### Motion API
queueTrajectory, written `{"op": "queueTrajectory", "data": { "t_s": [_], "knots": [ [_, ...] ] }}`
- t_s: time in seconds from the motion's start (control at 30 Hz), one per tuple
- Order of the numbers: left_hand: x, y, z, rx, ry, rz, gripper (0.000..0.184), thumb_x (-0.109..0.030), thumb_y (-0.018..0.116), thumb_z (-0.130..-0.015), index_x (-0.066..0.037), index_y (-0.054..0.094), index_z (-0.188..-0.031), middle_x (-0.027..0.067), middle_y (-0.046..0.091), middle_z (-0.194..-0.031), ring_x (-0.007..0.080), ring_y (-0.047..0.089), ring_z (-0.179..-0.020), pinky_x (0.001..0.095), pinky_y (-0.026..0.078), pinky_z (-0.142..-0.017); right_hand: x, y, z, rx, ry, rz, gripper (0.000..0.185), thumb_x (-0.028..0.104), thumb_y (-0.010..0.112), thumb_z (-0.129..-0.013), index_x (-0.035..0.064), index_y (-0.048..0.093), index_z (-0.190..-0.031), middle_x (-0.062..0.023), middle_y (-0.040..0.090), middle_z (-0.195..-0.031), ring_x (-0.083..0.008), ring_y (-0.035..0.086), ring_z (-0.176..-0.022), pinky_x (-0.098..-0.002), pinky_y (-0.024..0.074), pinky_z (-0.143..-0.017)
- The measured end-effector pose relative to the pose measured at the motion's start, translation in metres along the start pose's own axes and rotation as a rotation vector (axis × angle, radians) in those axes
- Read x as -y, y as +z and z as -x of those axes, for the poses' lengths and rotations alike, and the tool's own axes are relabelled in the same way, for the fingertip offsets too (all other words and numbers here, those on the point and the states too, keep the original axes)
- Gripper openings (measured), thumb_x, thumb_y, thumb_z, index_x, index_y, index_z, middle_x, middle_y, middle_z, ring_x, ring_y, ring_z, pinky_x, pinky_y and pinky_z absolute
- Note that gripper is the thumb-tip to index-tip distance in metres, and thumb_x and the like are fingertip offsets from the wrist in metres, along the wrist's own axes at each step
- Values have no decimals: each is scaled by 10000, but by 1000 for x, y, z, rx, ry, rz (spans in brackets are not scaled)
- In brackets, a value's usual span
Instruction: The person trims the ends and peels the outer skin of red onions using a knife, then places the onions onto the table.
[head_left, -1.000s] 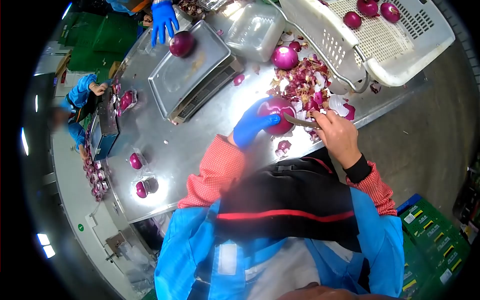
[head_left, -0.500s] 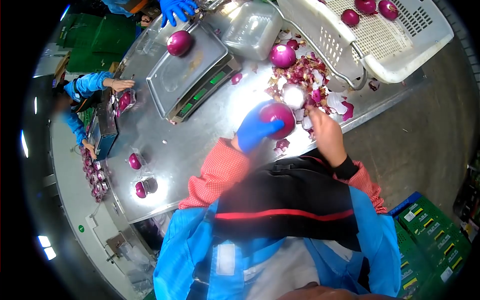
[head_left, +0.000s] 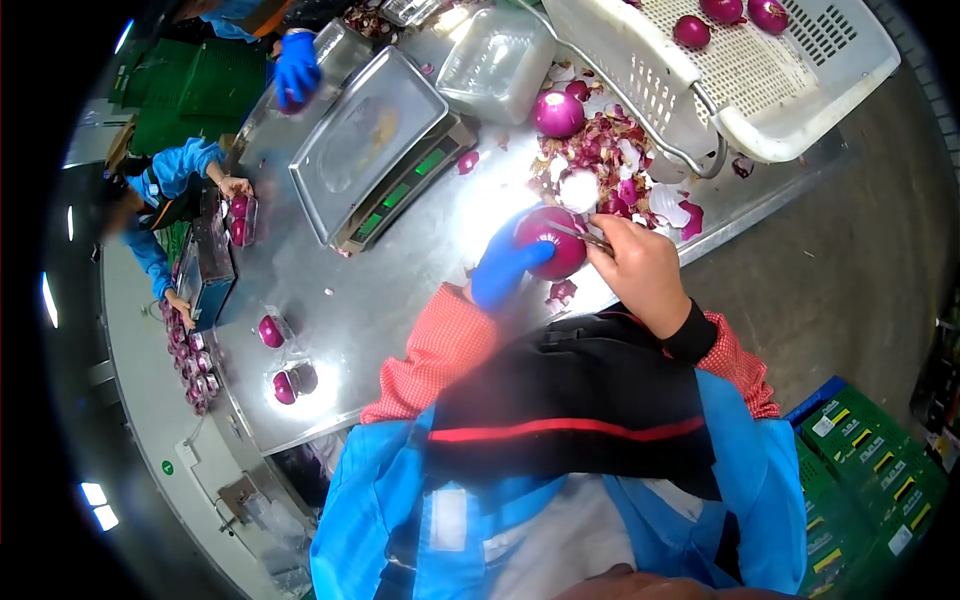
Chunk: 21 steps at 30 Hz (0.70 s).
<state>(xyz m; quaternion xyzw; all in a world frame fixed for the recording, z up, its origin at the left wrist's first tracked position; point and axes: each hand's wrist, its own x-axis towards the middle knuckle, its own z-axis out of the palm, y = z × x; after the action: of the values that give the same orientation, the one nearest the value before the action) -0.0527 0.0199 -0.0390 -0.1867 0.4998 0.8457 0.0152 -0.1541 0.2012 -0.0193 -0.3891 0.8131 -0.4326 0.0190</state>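
Observation:
My left hand (head_left: 505, 262), in a blue glove, is closed around a large red onion (head_left: 562, 258) above the near edge of the metal table. In my right hand (head_left: 640, 268), bare and closed, is a small knife (head_left: 583, 236), its blade lying against the upper side of that onion. Just beyond both hands spreads a pile of onion skins (head_left: 605, 150), with a peeled white piece (head_left: 578, 190) at its near side. Another red onion (head_left: 558, 114) rests at the pile's far left.
A white basket (head_left: 770, 140) holding several onions stands at the right. Left of the pile are a scale (head_left: 370, 150) and clear plastic trays (head_left: 497, 65). A co-worker's gloved hand (head_left: 297, 72) is beyond the scale; another person (head_left: 180, 170) stands at the far left. Green crates (head_left: 860, 470) sit lower right.
My right hand has come up and left, bringing the knife onto the onion in my left hand. The co-worker's blue-gloved hand moved left, and the onion on the scale is gone from it.

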Motion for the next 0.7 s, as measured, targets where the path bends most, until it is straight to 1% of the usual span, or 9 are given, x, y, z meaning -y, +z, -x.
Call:
{"op": "queueTrajectory", "data": {
  "t_s": [0.13,0.27,0.37,0.4,0.5,0.53,0.63,0.67,0.7],
  "knots": [
    [5,-3,1,-9,-8,-48,583,-152,695,-826,13,443,-1326,131,590,-1196,238,568,-1136,371,464,-988,1,4,-2,111,65,64,161,159,649,-807,34,603,-898,-157,644,-745,-327,637,-637,-393,505,-564],
    [5,0,9,6,-49,63,673,-180,724,-803,10,403,-1362,140,561,-1234,252,550,-1157,385,452,-1003,-27,18,2,149,243,61,177,176,640,-829,19,600,-900,-194,638,-744,-369,629,-651,-417,499,-579],
    [4,6,15,46,-14,112,716,-201,733,-790,-7,383,-1384,142,528,-1285,265,532,-1186,395,439,-1020,-40,29,7,135,471,-243,180,184,638,-838,18,605,-900,-199,634,-734,-356,632,-656,-407,491,-595],
    [6,1,12,55,-28,90,708,-211,723,-794,-19,387,-1387,139,516,-1306,271,523,-1202,402,430,-1030,-44,30,4,118,537,-372,233,217,657,-836,18,611,-948,-171,635,-722,-307,640,-649,-378,482,-599],
    [4,-7,0,92,-49,51,726,-209,726,-788,-35,379,-1402,135,494,-1338,266,507,-1224,399,415,-1045,-40,14,-1,67,562,-358,291,246,684,-827,19,610,-995,-127,642,-733,-265,646,-652,-362,483,-609],
    [6,-8,1,91,-58,52,739,-203,732,-783,-37,373,-1408,135,488,-1344,261,503,-1227,394,412,-1047,-28,5,-5,62,585,-444,372,260,711,-812,33,610,-1089,-103,655,-799,-224,649,-676,-340,489,-623],
    [0,-7,-1,105,-39,-160,850,-193,760,-757,-40,301,-1456,132,481,-1354,246,485,-1243,377,394,-1057,-10,-9,-12,84,321,-228,410,270,731,-797,50,623,-1126,-119,672,-904,-234,652,-702,-328,503,-645],
    [-3,-5,0,123,-13,-203,897,-181,780,-739,-40,278,-1469,138,468,-1364,242,482,-1244,374,400,-1052,-9,-9,-12,76,179,-178,425,280,742,-783,68,639,-1136,-126,668,-962,-250,649,-713,-319,511,-651],
    [-6,-2,1,142,13,-246,945,-169,800,-721,-41,254,-1481,144,454,-1375,239,480,-1246,371,405,-1047,-9,-11,-14,126,146,-170,412,285,739,-784,71,645,-1124,-124,667,-958,-257,651,-720,-325,513,-651]
  ]
}}
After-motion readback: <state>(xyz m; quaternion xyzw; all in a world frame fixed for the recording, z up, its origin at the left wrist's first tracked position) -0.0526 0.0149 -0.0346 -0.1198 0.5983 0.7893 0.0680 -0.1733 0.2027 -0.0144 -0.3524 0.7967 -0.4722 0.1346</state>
